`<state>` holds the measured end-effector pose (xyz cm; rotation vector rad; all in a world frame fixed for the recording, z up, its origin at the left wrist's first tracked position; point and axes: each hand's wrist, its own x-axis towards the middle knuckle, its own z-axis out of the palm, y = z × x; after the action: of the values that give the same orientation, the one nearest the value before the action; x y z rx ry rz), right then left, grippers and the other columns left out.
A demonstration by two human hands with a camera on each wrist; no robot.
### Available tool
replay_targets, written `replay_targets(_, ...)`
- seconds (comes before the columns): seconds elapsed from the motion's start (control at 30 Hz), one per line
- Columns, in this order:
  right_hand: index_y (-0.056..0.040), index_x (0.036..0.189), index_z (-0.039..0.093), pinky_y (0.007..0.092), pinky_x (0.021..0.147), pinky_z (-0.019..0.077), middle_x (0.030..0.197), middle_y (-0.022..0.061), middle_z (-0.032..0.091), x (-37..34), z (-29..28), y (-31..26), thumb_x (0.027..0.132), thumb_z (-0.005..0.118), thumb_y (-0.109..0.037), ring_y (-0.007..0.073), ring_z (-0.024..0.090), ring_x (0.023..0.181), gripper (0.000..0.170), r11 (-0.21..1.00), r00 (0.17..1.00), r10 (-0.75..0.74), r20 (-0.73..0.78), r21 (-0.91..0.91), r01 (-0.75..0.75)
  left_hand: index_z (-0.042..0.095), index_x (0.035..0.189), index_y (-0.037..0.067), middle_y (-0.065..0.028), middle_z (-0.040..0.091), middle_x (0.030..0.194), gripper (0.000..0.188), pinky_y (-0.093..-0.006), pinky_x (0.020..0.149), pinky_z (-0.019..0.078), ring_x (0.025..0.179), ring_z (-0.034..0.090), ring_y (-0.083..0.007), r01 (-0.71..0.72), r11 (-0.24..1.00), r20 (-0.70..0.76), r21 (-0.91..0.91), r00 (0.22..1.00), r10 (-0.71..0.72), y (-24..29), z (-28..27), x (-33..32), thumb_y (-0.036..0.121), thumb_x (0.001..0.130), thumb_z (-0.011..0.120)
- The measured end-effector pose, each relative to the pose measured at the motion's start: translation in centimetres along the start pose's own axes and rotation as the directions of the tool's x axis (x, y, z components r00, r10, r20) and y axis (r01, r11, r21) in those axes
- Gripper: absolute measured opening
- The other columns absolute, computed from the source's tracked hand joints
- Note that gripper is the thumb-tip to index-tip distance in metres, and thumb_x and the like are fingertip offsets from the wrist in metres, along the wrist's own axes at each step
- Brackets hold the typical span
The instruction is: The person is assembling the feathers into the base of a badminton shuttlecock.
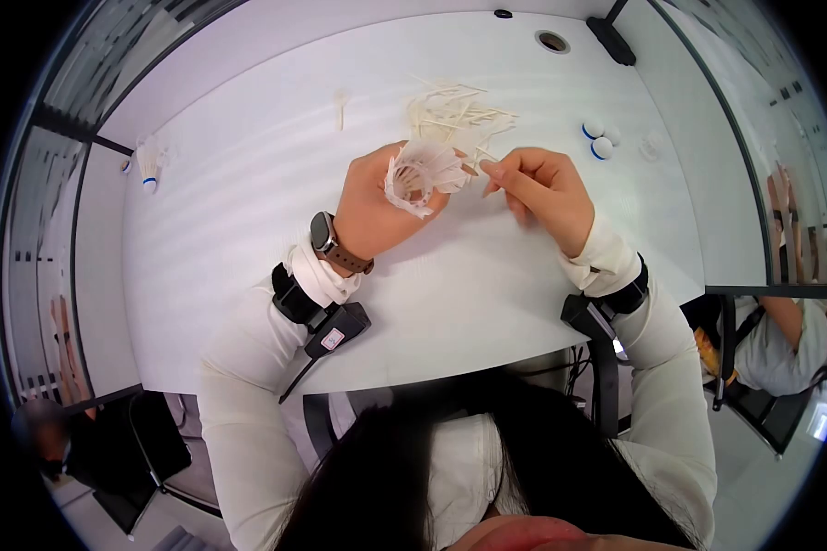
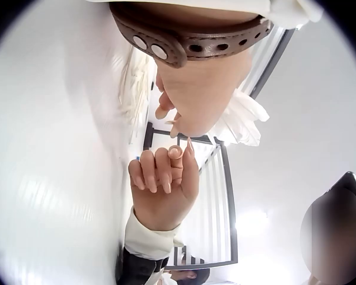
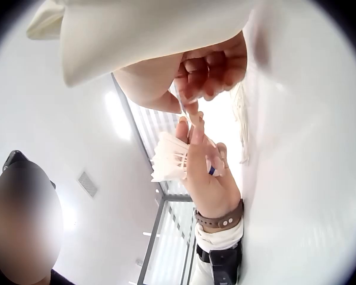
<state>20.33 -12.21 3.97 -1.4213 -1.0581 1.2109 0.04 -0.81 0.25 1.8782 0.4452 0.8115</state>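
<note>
My left hand (image 1: 377, 197) holds a white feather shuttlecock (image 1: 423, 174) with its feathered skirt turned up. The fingers wrap the lower part, and a blue band (image 3: 212, 170) shows between them in the right wrist view. Close to the skirt's right side is my right hand (image 1: 547, 188), fingers curled and thumb brought near the index finger. A thin pale edge shows at those fingertips in the right wrist view; I cannot tell whether they pinch something. Beyond both hands lies a heap of pale feather shafts (image 1: 455, 110).
One loose feather (image 1: 342, 108) lies left of the heap. Another shuttlecock (image 1: 148, 165) rests at the far left. Several white cork bases (image 1: 601, 148), some blue-banded, sit on the right beside a clear piece (image 1: 651, 145). Partitions border the white table (image 1: 248, 174).
</note>
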Motion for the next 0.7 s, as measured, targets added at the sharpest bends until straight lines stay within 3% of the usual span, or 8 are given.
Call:
replay_targets(0.07,-0.0051,0.085,0.063,0.0202,0.052,0.0343,0.063,-0.0041,0.054,0.17,0.12,0.28,0.095,0.072,-0.02,0.002,0.043,0.057,0.02,0.997,0.992,-0.073,-0.102,-0.016,0.072,0.066,0.111,-0.004,-0.0087,0.073,0.103,0.029,-0.0299,0.087,0.0555,0.094,0.069,-0.0146,0.009,1.0,0.011,0.013,1.0,-0.01,0.26,0.0,-0.05,-0.002,0.083,0.071)
replay_targets(0.17,-0.0044,0.093,0.064,0.0209,0.052,0.0328,0.063,-0.005,0.053,0.11,0.14,0.4,0.095,0.071,-0.018,0.002,0.043,0.056,0.016,0.989,0.983,-0.148,-0.108,-0.014,0.148,0.067,0.109,-0.004,-0.0082,0.073,0.101,0.027,-0.0293,0.085,0.0558,0.092,0.069,-0.0145,0.016,0.999,0.032,0.028,0.999,-0.017,0.44,-0.02,0.0,-0.002,0.083,0.071)
replay_targets(0.2,-0.0034,0.102,0.065,0.0215,0.052,0.0327,0.062,-0.0053,0.053,0.08,0.16,0.43,0.096,0.07,-0.018,0.0023,0.044,0.055,0.016,0.988,0.984,-0.153,-0.095,-0.038,0.15,0.068,0.108,-0.004,-0.0082,0.073,0.1,0.026,-0.0291,0.084,0.0559,0.092,0.069,-0.0145,0.019,0.999,0.041,0.032,0.999,-0.02,0.44,-0.02,-0.01,-0.002,0.082,0.071)
replay_targets(0.4,-0.0004,0.111,0.068,0.0223,0.053,0.0336,0.062,-0.0042,0.055,-0.23,0.56,0.41,0.097,0.069,-0.018,0.0038,0.047,0.056,0.022,0.994,0.992,-0.101,-0.071,-0.055,0.097,0.068,0.108,-0.004,-0.008,0.073,0.099,0.026,-0.0283,0.082,0.056,0.09,0.07,-0.0138,0.021,0.996,0.071,0.09,0.997,-0.027,0.66,-0.15,0.03,0.0,0.083,0.074)
replay_targets(0.7,0.003,0.111,0.068,0.0221,0.053,0.0393,0.072,-0.0015,0.061,-0.08,0.0,0.58,0.1,0.063,-0.016,0.0062,0.051,0.057,0.023,0.995,0.994,-0.103,-0.047,0.013,0.104,0.068,0.106,-0.002,-0.0069,0.073,0.097,0.025,-0.0278,0.079,0.0556,0.087,0.069,-0.013,-0.043,0.999,0.028,0.018,0.999,0.043,0.43,0.04,0.09,0.005,0.083,0.078)
